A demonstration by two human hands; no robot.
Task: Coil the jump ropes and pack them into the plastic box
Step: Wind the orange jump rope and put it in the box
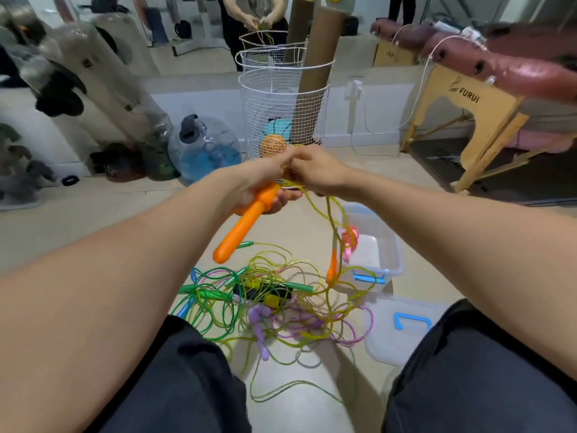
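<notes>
The left hand (265, 182) grips an orange handle (240, 228), fingers curled round its upper end while the rest slants down toward 7 o'clock. Touching it from the 3 o'clock side, the right hand (315, 171) pinches the yellow rope (331, 214) between its fingertips; motion blur hides the exact finger positions. From the hands the rope drops toward 5 o'clock to a second orange handle (332, 267) hanging against the near wall of the plastic box (390, 245), which stands open on the floor (93, 220) with a pink rope (349, 242) inside. Its lid (402, 326) lies flat just at 6 o'clock of it. At 9 o'clock of the lid, between the person's knees, sprawls a tangle of jump ropes (265, 301), green, yellow, purple and pink, uncoiled. Beyond the hands, at 12 o'clock, stands a white wire basket (284, 98) holding cardboard tubes (318, 57) and balls. At 10 o'clock of the hands a large water jug (206, 148) sits beside clear plastic bags against the mirrored wall, and at 2 o'clock stands a wooden massage bed (487, 98) with maroon padding.
</notes>
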